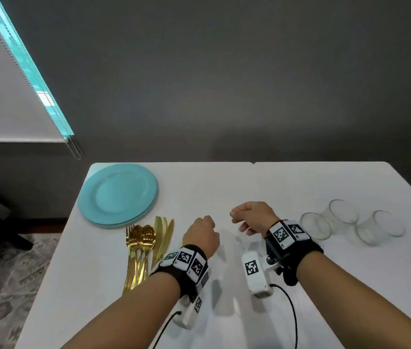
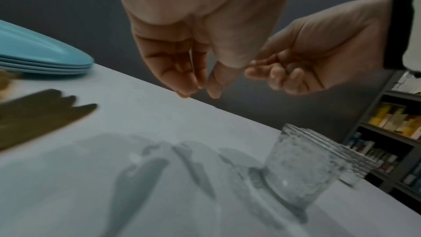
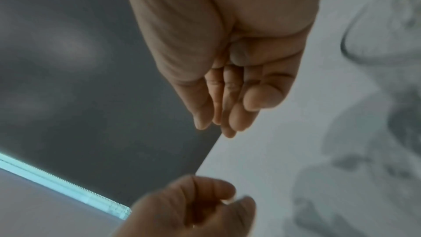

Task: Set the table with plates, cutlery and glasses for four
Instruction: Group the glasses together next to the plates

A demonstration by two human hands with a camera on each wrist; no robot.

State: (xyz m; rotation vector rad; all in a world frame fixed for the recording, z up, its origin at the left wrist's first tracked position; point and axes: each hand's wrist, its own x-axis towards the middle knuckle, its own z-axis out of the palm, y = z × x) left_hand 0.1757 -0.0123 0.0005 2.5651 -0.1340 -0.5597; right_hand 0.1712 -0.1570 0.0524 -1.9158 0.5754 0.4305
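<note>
you are holding both hands over the middle of the white worktop (image 1: pixel 224 182), and neither is carrying anything: your left hand (image 1: pixel 200 235) is hanging with its fingers loosely curled, and your right hand (image 1: pixel 251 216) is just beside it, fingers also loosely bent around nothing. everything you need is sitting unsorted, so the step in hand looks like the very first one, choosing what to lay out. the stack of blue plates (image 1: pixel 117 195) is resting at the far left corner of the worktop; the gold forks and spoons (image 1: pixel 140 245) are lying in a bundle just in front of it, with the knives (image 1: pixel 162 236) fanned out beside them, close to your left hand. the glasses (image 1: pixel 343 220) are standing in a cluster to the right of your right hand, and they are looking textured and clear, so likely slippery. i would be starting with the plates, since they fix the four places: be sliding your left fingers under the rim of the top plate only and steadying the stack with the right, so the ones below are not shifting toward the edge. be lifting rather than dragging, and be keeping your wrist cables clear of the knives.
</note>
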